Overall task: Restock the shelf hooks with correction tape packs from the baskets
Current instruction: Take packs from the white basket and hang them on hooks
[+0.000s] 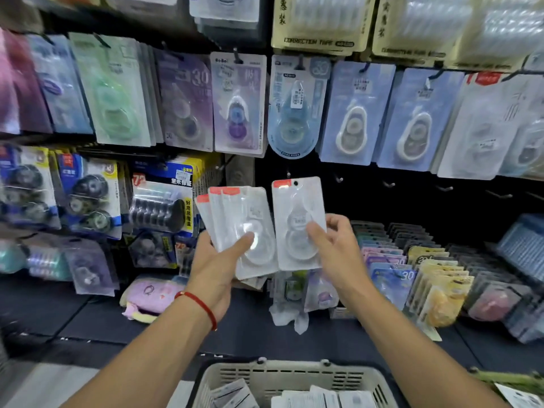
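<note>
Rows of hanging correction tape packs are filling the wall ahead, with bare hooks (339, 179) showing just beyond the single pack (297, 225) I am pinching in my right hand (332, 245). My left hand (219, 260) is gripping a fanned stack of packs (238, 228), thumb pressing across the top one. Those slick blisters may be starting to slide apart and could spill, and the small hang hole (295, 183) could easily miss its hook while the basket (291, 378) is waiting below.
</note>
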### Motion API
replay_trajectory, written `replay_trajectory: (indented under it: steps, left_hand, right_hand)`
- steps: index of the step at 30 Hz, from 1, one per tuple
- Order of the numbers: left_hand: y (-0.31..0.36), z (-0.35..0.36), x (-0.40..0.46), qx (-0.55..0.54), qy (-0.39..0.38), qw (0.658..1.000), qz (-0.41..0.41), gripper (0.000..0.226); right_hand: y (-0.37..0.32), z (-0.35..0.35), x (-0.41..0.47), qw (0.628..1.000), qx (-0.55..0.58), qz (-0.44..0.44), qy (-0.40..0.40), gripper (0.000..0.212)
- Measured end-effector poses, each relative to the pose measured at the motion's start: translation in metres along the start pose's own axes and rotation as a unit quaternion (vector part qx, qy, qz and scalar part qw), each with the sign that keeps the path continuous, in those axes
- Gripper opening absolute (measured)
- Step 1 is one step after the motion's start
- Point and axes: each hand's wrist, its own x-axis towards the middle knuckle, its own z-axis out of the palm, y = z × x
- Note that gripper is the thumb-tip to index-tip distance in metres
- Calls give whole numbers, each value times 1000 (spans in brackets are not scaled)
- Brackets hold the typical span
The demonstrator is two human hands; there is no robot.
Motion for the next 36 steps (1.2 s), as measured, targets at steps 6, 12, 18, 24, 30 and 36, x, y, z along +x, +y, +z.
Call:
replay_trajectory:
  steps: [6,12,18,24,30,36]
  left_hand:
    - [10,-18,10,183,51,971,147,79]
    - [12,-33,22,191,41,966,169,79]
    - [3,-37,25,174,30,971,159,81]
    - [-5,-40,29,150,28,978,144,76]
    - [-12,-44,34,154,-12,980,123,75]
    - [-21,-40,37,50,-68,995,51,84]
  right_hand:
    - [-7,7,32,1000,5,12,-2,24]
    - [6,20,38,1000,-2,-1,24,24]
    - [19,33,33,997,-20,-56,58,20]
    - [39,47,61,991,-54,-70,103,17]
    - [59,51,146,989,-116,6,94,38]
    - [66,36,150,979,-173,69,79,45]
